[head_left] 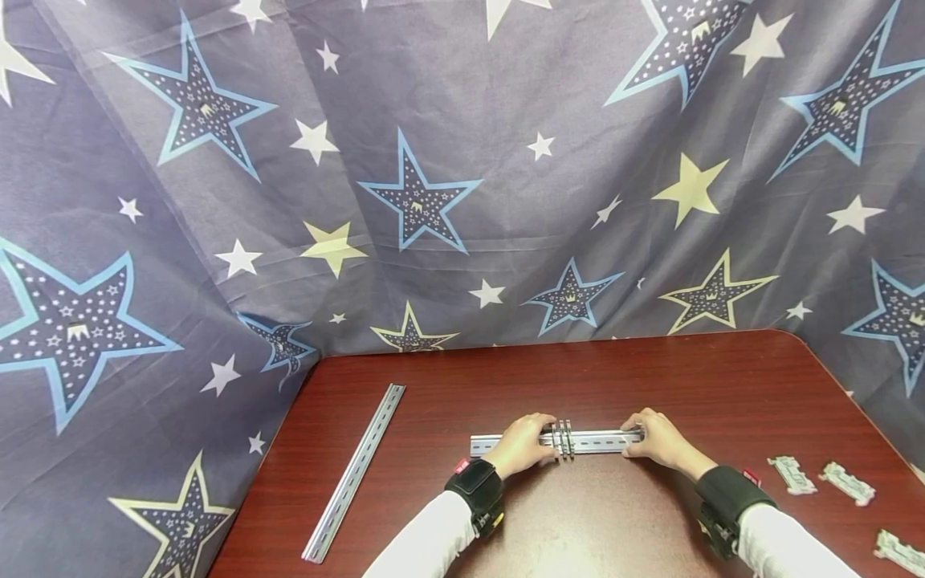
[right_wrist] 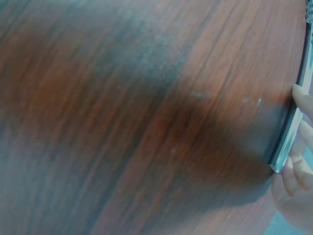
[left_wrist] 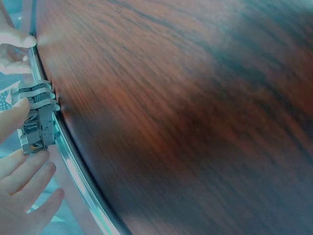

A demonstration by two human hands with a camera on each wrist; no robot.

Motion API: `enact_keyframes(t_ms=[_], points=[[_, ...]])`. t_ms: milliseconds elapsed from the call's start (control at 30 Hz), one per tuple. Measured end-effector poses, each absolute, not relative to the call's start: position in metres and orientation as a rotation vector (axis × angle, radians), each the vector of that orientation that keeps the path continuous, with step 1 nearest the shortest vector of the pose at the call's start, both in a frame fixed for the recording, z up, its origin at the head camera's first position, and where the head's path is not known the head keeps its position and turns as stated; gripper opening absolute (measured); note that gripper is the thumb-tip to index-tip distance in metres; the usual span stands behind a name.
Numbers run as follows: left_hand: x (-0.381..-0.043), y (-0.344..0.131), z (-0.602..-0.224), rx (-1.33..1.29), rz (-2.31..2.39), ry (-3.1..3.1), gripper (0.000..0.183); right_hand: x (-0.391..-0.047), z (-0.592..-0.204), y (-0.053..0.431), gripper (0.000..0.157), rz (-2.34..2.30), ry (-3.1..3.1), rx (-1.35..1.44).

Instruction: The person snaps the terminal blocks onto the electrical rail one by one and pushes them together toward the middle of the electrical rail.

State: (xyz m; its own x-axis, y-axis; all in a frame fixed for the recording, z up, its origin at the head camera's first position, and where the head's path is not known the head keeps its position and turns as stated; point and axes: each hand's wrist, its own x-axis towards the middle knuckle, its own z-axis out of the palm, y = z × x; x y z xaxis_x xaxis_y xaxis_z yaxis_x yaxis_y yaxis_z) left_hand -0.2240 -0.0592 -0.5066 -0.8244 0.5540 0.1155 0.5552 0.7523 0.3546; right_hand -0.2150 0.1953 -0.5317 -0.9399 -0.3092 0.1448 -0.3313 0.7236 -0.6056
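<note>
In the head view I have the left hand in the lower centre of the frame, pinching a small stack of narrow modules between thumb and fingers. The right hand, a little to its right, grips the right end of a slotted metal rail, thumb on the near edge and fingers on the far one. The modules sit side by side across that rail, between my two hands – the rail runs crosswise in the lower centre. Black bands circle both wrists. Farther out on the brown desk, a longer slotted rail lies slanted at lower left, and three loose pale modules lie apart at lower right – one cut off by the frame edge. Star-patterned fabric fills the upper frame.
</note>
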Motion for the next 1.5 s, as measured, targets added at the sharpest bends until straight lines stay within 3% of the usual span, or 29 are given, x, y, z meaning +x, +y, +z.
enact_keyframes(t_ms=[800,1500], points=[[-0.219,-0.066,-0.503,-0.926,-0.534,-2.935,0.059,-0.215,-0.524,0.192,0.031,0.884,-2.883,0.637],[-0.215,-0.126,-0.515,-0.797,-0.322,-2.898,0.03,-0.209,-0.52,0.187,0.031,0.777,-2.895,0.63]])
